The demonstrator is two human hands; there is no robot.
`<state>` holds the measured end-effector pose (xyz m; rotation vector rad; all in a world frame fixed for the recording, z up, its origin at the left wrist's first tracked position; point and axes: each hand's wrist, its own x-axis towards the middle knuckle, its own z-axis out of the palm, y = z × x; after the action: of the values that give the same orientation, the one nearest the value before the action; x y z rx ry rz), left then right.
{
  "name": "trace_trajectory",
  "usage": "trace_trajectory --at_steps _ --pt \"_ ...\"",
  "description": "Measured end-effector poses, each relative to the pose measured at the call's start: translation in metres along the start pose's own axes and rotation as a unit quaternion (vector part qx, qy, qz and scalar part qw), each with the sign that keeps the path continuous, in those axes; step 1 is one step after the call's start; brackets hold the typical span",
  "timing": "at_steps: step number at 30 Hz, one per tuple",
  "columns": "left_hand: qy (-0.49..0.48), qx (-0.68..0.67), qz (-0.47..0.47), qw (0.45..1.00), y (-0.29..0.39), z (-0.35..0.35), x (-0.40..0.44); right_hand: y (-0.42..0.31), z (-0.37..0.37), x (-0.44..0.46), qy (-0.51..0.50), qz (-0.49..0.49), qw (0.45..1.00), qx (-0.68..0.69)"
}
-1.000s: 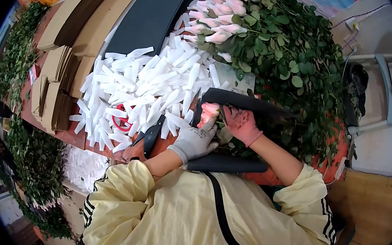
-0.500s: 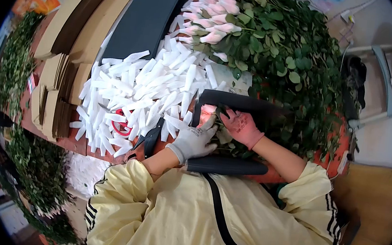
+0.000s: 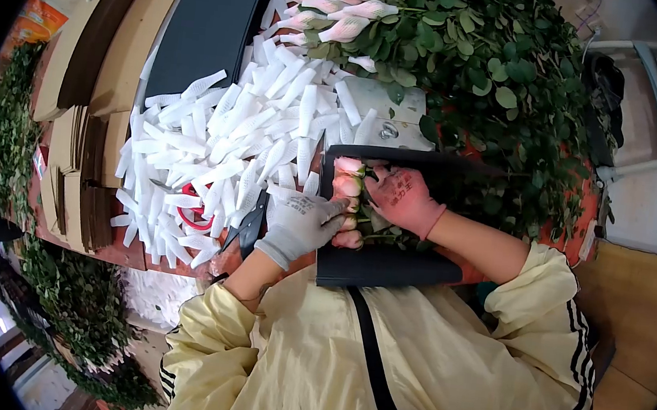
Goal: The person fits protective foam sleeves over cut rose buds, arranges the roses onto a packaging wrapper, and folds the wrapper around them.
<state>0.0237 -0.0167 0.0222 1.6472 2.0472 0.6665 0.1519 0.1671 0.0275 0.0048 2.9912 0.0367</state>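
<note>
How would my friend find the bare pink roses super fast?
Find the big heap of white mesh sleeves. To its right lies an open, folded black sheet with a row of pink roses inside. Unlike the white-netted pink buds higher up, these have bare petals.

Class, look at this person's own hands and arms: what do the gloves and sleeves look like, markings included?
The left hand wears a pale grey glove, the right hand a pink one, both with dark printing. The pale yellow sleeves are pushed up and have black stripes.

Red table (image 3: 577, 223) under white sleeves (image 3: 248, 128), foliage (image 3: 480, 61).
</note>
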Motion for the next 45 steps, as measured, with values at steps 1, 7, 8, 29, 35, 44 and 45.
trace_trajectory --at_steps 1,7,8,29,35,44,45 --pt "-0.005 -0.016 -0.002 1.0 0.0 0.002 0.0 0.004 0.003 0.001 -0.002 -0.001 1.0 0.002" --pt "-0.049 -0.055 -0.062 0.995 -0.004 0.004 -0.001 0.002 0.017 0.004 0.126 -0.04 0.991 -0.015" --pt "-0.046 -0.076 -0.053 0.995 -0.008 0.005 -0.002 0.002 0.025 0.005 0.125 -0.041 0.991 -0.02" --pt "-0.013 -0.14 -0.049 0.989 -0.013 0.009 0.004 -0.018 -0.007 -0.028 0.119 -0.042 0.991 0.038" --pt "-0.038 -0.028 -0.055 0.997 -0.017 0.015 0.008 -0.021 0.007 -0.034 0.059 -0.023 0.993 0.098" --pt "-0.127 0.089 -0.097 0.983 0.004 -0.001 0.008 -0.019 -0.012 -0.039 0.124 -0.06 0.987 0.079" --pt "-0.129 0.064 -0.092 0.985 0.004 0.0 0.007 -0.019 -0.014 -0.041 0.045 -0.072 0.991 0.099"
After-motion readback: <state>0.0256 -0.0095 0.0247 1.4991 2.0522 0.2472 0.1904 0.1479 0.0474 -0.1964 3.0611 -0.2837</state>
